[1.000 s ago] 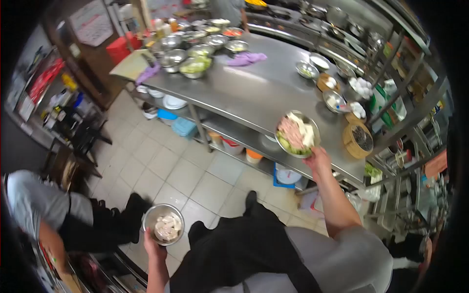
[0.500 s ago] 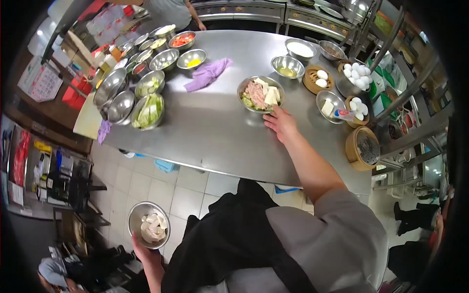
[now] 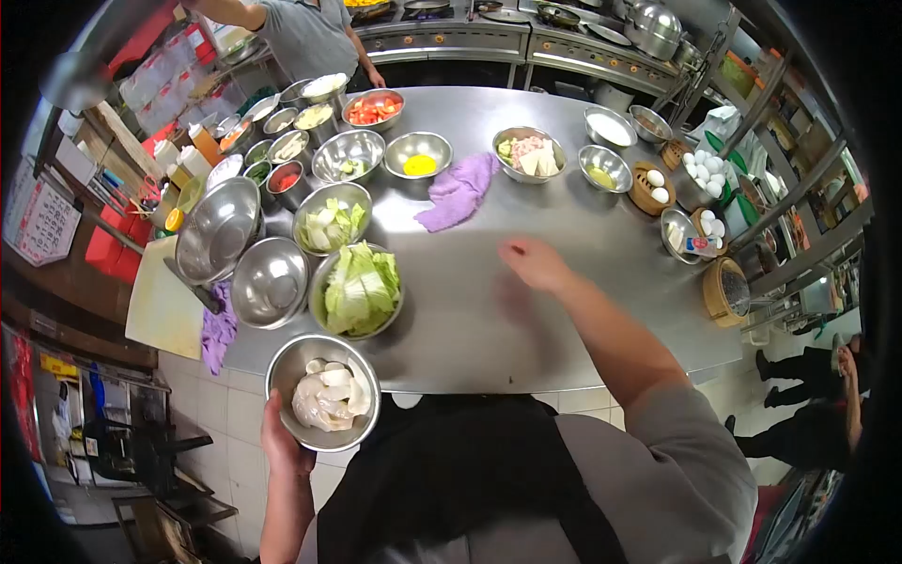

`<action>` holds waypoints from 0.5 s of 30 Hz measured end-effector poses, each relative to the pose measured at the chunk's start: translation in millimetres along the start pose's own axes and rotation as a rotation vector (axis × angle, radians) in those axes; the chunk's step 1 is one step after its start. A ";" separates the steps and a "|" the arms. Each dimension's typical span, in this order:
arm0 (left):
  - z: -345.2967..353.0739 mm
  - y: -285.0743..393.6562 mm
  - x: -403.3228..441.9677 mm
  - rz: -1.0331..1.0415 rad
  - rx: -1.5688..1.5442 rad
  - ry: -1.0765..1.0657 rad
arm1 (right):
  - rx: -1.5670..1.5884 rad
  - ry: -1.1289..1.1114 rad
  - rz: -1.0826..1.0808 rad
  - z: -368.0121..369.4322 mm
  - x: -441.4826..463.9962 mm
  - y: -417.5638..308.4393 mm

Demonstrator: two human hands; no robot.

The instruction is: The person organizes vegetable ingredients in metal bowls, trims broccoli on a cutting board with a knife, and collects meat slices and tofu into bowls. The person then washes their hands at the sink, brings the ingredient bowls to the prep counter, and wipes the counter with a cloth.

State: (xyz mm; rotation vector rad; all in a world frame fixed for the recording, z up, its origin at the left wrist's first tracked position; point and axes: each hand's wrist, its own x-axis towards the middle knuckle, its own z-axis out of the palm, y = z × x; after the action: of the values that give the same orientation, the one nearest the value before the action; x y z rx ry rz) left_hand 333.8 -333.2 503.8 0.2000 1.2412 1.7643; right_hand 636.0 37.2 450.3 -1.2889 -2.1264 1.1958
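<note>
At the table's front edge my left hand [image 3: 289, 437] grips a steel bowl [image 3: 282, 362] by its side. Pale, whitish raw slices [image 3: 329, 395] lie in that bowl; their exact kind is unclear. Above the middle of the steel table, my right hand [image 3: 537, 263] is loosely curled with nothing visible in it. Beyond it stands a bowl with minced meat, white blocks and greens [image 3: 532, 158], apart from my fingers. Close behind the held bowl is a bowl of leafy cabbage [image 3: 360, 291], and past that a bowl of cut pale greens [image 3: 334, 218].
A purple cloth [image 3: 460, 193] lies mid-table. Several ingredient bowls crowd the left, including egg yolk [image 3: 419, 164] and tomatoes [image 3: 374, 109]. At right are eggs [image 3: 703, 174] and a bamboo steamer [image 3: 725, 291]. Another person [image 3: 305, 42] stands at the far side, near stoves [image 3: 442, 47].
My left hand has raised the bowl of pale slices from low beside me to the table's front edge. My right hand has left the meat bowl, which now sits farther back, and its fingers have curled.
</note>
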 end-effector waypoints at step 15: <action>5.0 56.9 -5.4 0.035 0.042 0.271 | -0.611 0.272 -0.359 89.0 57.5 -6.2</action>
State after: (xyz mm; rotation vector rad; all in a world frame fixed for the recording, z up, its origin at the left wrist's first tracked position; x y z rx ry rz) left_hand 306.1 -336.8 553.9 0.0060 1.4754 1.8403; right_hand 543.3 43.3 399.1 -1.1279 -2.4540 0.2085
